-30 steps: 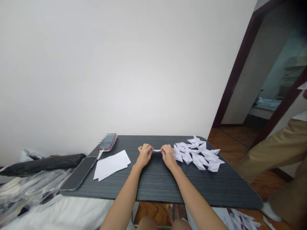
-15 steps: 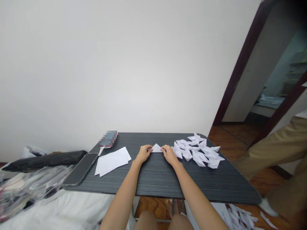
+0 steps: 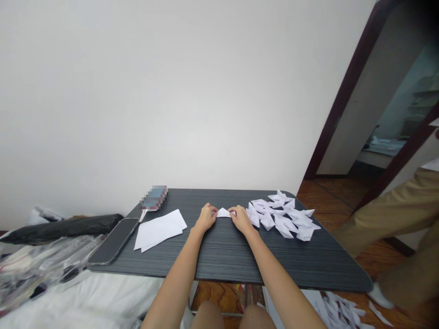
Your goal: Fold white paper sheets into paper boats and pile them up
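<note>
Folded white paper [image 3: 224, 213], a low triangle peaked toward twelve o'clock, is held over the dark table [image 3: 226, 256], pinched at its ends by the left hand [image 3: 206, 218] and the right hand [image 3: 241, 220]. Pointed paper shapes [image 3: 284, 225] are clustered at three o'clock; flat sheets [image 3: 159, 230] are laid near nine, a phone [image 3: 115, 241] beyond them.

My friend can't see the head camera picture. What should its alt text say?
A person's left hand and right hand hold a small folded paper at a dark table. White paper shapes lie to the right; flat white sheets and a phone lie to the left.
</note>
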{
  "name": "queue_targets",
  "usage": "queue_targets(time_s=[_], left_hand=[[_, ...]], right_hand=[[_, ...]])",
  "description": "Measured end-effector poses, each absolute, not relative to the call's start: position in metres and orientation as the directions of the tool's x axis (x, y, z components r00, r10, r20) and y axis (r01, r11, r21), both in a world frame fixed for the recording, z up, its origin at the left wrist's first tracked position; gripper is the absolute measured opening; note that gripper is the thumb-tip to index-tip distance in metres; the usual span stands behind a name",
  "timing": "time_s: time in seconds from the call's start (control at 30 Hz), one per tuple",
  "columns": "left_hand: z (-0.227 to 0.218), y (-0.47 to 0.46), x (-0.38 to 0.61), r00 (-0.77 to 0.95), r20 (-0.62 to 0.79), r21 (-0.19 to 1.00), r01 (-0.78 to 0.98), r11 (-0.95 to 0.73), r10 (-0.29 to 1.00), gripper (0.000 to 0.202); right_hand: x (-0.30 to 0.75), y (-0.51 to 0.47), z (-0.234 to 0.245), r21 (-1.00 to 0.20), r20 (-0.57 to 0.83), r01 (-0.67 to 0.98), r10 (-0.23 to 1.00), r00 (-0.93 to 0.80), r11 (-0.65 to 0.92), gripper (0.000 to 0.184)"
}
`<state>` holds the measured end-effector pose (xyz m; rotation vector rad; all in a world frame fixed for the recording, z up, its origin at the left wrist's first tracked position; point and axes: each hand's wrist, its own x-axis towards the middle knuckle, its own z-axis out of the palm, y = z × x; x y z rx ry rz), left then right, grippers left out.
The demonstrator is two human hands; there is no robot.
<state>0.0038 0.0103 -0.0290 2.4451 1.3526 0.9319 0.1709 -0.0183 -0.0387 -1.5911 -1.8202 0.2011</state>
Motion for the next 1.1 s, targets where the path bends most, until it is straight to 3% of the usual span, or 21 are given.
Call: queue_targets(time_s=[0.13,0.27,0.37,0.53,0.83,0.97,1.1], left_hand=[[-0.029,0.005,0.009,0.366,0.446,0.361,0.762,-0.538,0.817,0.021],[-0.024,-0.002,0.013,0.541,0.420,0.273,0.690,-0.670,0.728,0.028],[-0.021,-0.008,0.015,0.620,0.393,0.232,0.647,-0.726,0.679,0.028],[-0.023,-0.027,0.019,0.580,0.406,0.131,0.728,-0.673,0.706,0.026],[-0.020,-0.030,0.002,0.493,0.384,0.238,0.764,-0.599,0.781,0.018],[-0.020,-0.028,0.001,0.444,0.378,0.257,0.793,-0.553,0.812,0.014],[-0.027,-0.024,0.003,0.361,0.482,0.295,0.791,-0.536,0.798,0.012]], right_hand=[[0.160,-0.029,-0.033,-0.432,0.478,0.881,0.877,0.044,0.191,0.020],[0.149,-0.036,-0.028,-0.321,0.477,0.902,0.872,-0.111,0.290,0.030],[0.146,-0.040,-0.029,-0.304,0.473,0.892,0.866,-0.163,0.334,0.030],[0.144,-0.053,-0.034,-0.285,0.484,0.908,0.864,-0.141,0.307,0.032],[0.152,-0.068,-0.032,-0.345,0.429,0.934,0.901,0.072,0.090,0.028],[0.155,-0.067,-0.035,-0.382,0.449,0.919,0.889,0.094,0.096,0.027],[0.156,-0.060,-0.038,-0.451,0.449,0.887,0.884,0.127,0.102,0.022]])
